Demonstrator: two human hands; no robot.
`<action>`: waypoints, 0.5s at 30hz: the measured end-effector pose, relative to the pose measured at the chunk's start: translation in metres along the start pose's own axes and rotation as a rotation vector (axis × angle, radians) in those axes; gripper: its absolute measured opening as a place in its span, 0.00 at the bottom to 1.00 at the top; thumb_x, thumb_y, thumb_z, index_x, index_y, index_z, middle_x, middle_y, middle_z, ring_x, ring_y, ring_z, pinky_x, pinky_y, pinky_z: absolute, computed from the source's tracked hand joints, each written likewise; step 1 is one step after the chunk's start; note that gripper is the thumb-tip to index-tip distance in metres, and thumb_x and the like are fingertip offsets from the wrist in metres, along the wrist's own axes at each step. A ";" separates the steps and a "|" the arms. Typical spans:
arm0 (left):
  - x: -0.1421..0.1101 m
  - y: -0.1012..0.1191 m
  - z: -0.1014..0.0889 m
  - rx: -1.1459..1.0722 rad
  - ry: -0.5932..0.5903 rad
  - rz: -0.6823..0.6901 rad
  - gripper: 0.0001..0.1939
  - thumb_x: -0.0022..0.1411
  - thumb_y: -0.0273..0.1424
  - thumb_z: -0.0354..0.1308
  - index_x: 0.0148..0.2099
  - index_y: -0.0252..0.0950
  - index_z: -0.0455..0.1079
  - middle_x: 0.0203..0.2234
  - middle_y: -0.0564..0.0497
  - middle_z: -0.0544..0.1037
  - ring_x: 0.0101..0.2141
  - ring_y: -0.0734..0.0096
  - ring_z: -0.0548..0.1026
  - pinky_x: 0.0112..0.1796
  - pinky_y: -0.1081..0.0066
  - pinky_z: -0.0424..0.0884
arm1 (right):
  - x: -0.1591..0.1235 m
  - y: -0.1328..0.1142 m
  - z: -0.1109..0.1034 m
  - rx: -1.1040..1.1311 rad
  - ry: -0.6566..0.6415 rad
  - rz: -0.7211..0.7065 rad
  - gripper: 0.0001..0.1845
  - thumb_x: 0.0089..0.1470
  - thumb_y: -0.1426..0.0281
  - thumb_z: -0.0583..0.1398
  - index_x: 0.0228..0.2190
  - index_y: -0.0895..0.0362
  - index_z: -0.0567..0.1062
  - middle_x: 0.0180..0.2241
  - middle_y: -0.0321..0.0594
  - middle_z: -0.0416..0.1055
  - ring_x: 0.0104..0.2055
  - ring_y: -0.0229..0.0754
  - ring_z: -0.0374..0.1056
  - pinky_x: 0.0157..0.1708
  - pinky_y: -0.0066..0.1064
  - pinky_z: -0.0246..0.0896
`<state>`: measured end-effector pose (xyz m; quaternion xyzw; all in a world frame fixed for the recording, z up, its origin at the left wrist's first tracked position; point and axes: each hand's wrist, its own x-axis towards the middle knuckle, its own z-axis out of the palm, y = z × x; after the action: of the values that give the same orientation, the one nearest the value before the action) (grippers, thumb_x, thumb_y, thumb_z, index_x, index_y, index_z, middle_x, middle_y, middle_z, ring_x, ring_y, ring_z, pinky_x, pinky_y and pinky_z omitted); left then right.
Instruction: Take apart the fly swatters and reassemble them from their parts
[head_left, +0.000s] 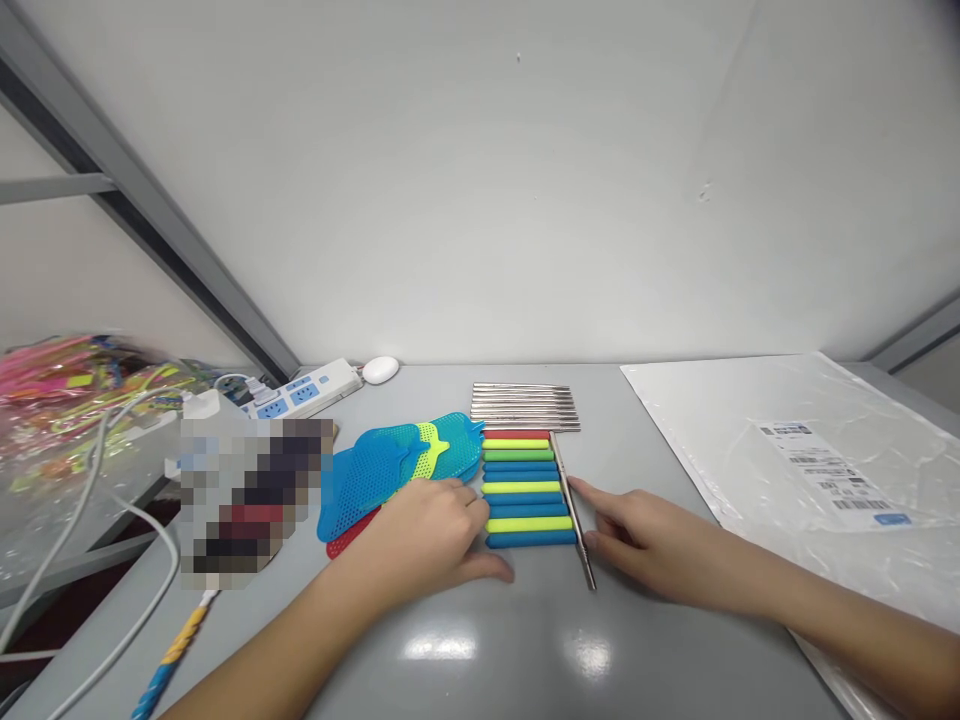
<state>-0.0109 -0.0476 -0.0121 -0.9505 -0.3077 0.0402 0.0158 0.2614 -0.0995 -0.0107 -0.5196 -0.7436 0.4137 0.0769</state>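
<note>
A row of coloured foam handles (525, 487) in red, yellow, green and blue lies side by side on the grey table (487, 650). My left hand (431, 535) rests against the row's left ends, fingers curled loosely, thumb stretched along the table. My right hand (637, 540) lies at the row's right side, fingers extended and touching a thin metal rod (574, 510) laid along the handles' right ends. Several more metal rods (525, 405) lie stacked just behind the handles. Blue, yellow and red mesh swatter heads (397, 465) overlap to the left of the row.
A white power strip (300, 390) and a white mouse (380, 369) sit at the back left. A clear plastic bag with a barcode label (810, 460) covers the right side. A bag of colourful items (67, 400) and cables (112, 560) are at far left.
</note>
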 end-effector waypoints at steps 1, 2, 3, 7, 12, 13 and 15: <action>0.000 0.000 0.000 0.002 -0.001 -0.003 0.28 0.60 0.57 0.53 0.30 0.36 0.70 0.25 0.50 0.76 0.28 0.61 0.75 0.24 0.69 0.59 | 0.001 0.000 0.001 -0.003 0.002 0.000 0.26 0.64 0.61 0.50 0.62 0.50 0.57 0.23 0.28 0.64 0.23 0.35 0.59 0.23 0.27 0.51; 0.001 0.000 -0.001 0.003 -0.001 -0.005 0.27 0.61 0.56 0.53 0.30 0.36 0.70 0.26 0.50 0.76 0.28 0.61 0.75 0.24 0.69 0.59 | 0.001 0.001 0.002 -0.006 0.004 0.000 0.27 0.64 0.62 0.50 0.63 0.50 0.56 0.23 0.28 0.65 0.23 0.35 0.59 0.23 0.27 0.51; 0.001 0.000 -0.001 0.003 0.001 -0.006 0.26 0.61 0.56 0.53 0.30 0.36 0.70 0.26 0.50 0.76 0.29 0.60 0.75 0.24 0.68 0.59 | 0.002 0.002 0.003 -0.008 0.005 0.000 0.28 0.64 0.61 0.50 0.64 0.50 0.54 0.23 0.28 0.65 0.23 0.35 0.59 0.23 0.27 0.51; -0.001 -0.001 0.000 0.006 0.018 -0.001 0.24 0.63 0.52 0.53 0.32 0.36 0.71 0.27 0.49 0.76 0.29 0.61 0.75 0.25 0.68 0.60 | 0.002 0.003 0.005 -0.007 0.006 -0.009 0.32 0.64 0.61 0.51 0.66 0.50 0.49 0.24 0.29 0.66 0.24 0.36 0.60 0.24 0.27 0.52; -0.002 -0.002 0.000 0.001 0.017 0.004 0.22 0.65 0.50 0.52 0.32 0.36 0.70 0.27 0.50 0.76 0.30 0.62 0.75 0.26 0.68 0.62 | 0.001 0.001 0.004 -0.023 0.004 -0.017 0.34 0.64 0.61 0.51 0.67 0.49 0.47 0.23 0.29 0.66 0.24 0.36 0.60 0.24 0.27 0.52; -0.001 -0.003 0.000 -0.001 0.015 0.004 0.22 0.65 0.50 0.52 0.32 0.36 0.70 0.27 0.50 0.76 0.30 0.62 0.75 0.26 0.68 0.62 | 0.001 0.000 0.004 -0.025 0.007 -0.018 0.34 0.63 0.61 0.52 0.67 0.49 0.47 0.23 0.29 0.67 0.24 0.36 0.61 0.24 0.27 0.52; 0.000 -0.003 -0.001 -0.004 0.007 0.001 0.21 0.65 0.50 0.52 0.32 0.37 0.70 0.28 0.50 0.76 0.30 0.62 0.75 0.27 0.68 0.62 | 0.001 0.000 0.004 -0.028 0.011 -0.020 0.35 0.63 0.62 0.52 0.67 0.50 0.46 0.23 0.29 0.67 0.24 0.36 0.61 0.24 0.27 0.51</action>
<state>-0.0125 -0.0453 -0.0106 -0.9508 -0.3072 0.0362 0.0151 0.2589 -0.1003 -0.0139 -0.5154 -0.7541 0.3996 0.0776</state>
